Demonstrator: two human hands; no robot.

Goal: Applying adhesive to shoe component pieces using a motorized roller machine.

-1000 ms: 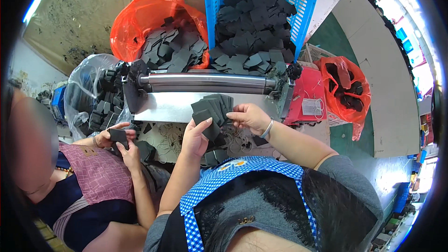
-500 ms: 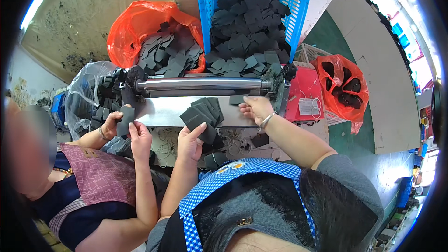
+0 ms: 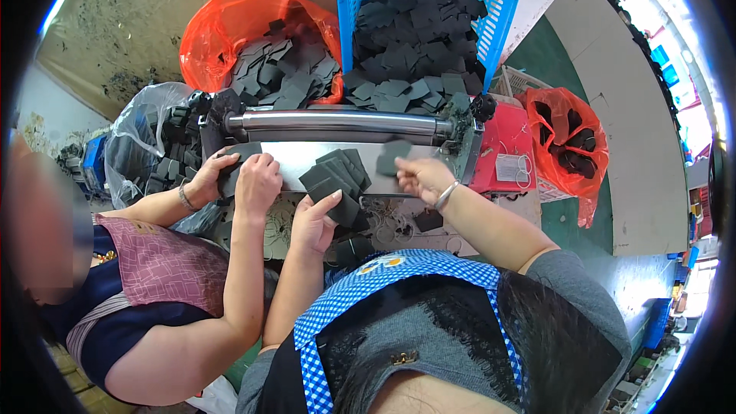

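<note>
My left hand (image 3: 313, 224) grips a fanned stack of flat dark grey pieces (image 3: 337, 174), thumb on top, at the near edge of a shiny metal plate (image 3: 287, 159). Over the plate's right part, my right hand (image 3: 424, 178) pinches a single dark grey piece (image 3: 392, 159), a little blurred. Beyond the plate runs a steel roller (image 3: 337, 121) set between two dirty end blocks. At my left, a co-worker's hands (image 3: 257, 184) hold another dark piece (image 3: 239, 158) by the plate's left end.
Behind the roller are an orange-red bag (image 3: 205, 54) and a blue basket (image 3: 502, 15), both full of dark pieces. A clear bag (image 3: 126, 138) stands left. A red panel (image 3: 510, 138) with a second red bag (image 3: 598, 107) of dark curved parts lies right. Scraps litter the near bench.
The piece in my right hand has turned from lying low over the plate to facing up more. The co-worker's hands have moved right and forward with their piece, to the plate.
</note>
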